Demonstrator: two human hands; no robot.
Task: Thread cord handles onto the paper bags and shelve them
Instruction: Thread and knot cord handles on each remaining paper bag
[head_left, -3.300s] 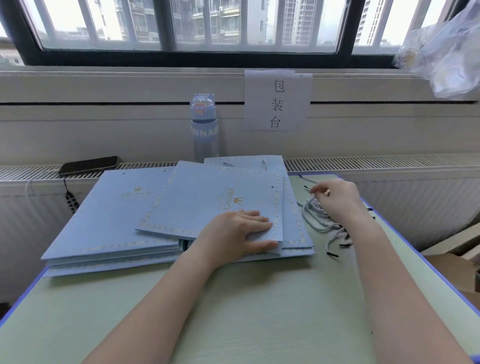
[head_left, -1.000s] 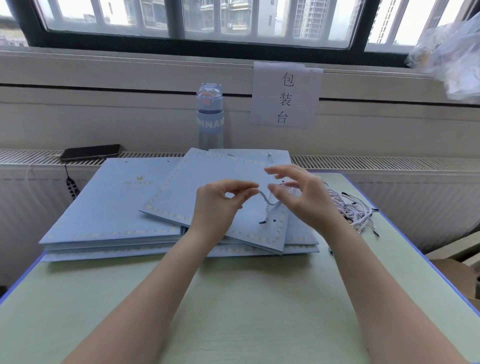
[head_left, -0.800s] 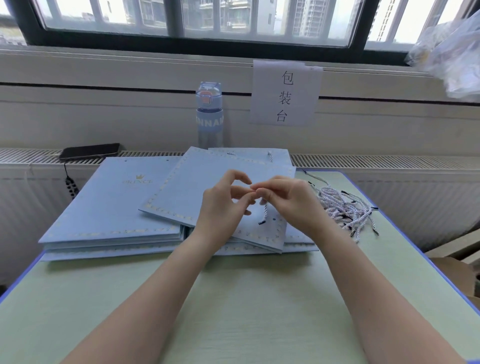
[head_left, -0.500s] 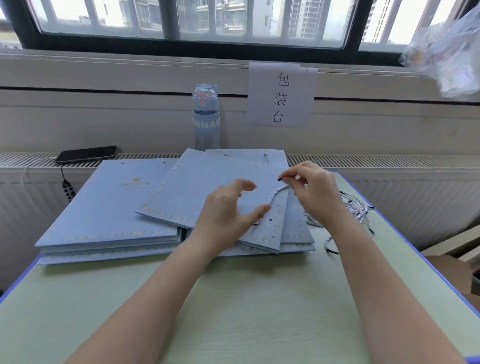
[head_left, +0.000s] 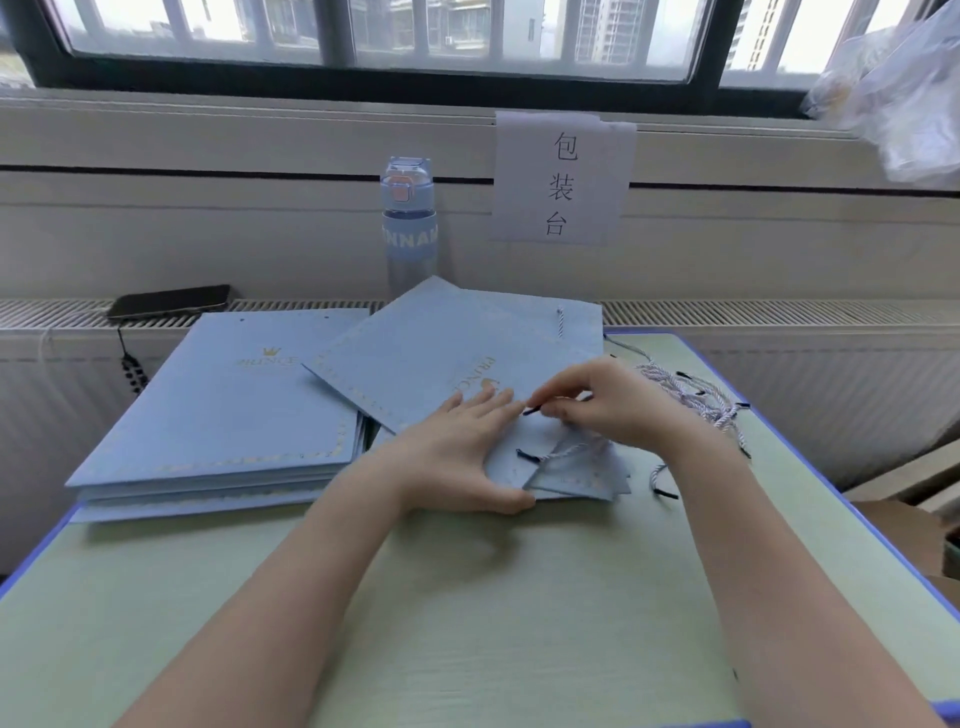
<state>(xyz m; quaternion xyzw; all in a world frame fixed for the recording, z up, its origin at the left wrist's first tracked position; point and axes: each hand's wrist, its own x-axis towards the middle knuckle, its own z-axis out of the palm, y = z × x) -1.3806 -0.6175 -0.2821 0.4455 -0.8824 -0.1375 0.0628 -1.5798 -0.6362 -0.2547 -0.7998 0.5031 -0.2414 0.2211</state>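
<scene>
A flat light-blue paper bag (head_left: 415, 364) lies askew on top of a stack of like bags (head_left: 223, 415) on the table. My left hand (head_left: 462, 457) presses flat on the top bag's near corner, thumb at its edge. My right hand (head_left: 608, 405) pinches the dark tip of a white-and-blue twisted cord (head_left: 558, 453) just above the bag near my left fingertips. The cord's other dark tip lies on the bag below. A heap of loose cords (head_left: 691, 400) lies to the right of my right hand.
A blue water bottle (head_left: 408, 223) stands behind the bags against the wall, beside a paper sign (head_left: 561, 179). A phone (head_left: 169, 300) rests on the radiator ledge at left. Cardboard boxes (head_left: 904, 499) sit off the table's right edge (head_left: 737, 395).
My left hand dropped from pinching in the air to lying flat on the top bag. My right hand brought one cord from the heap down to the bag's near corner.
</scene>
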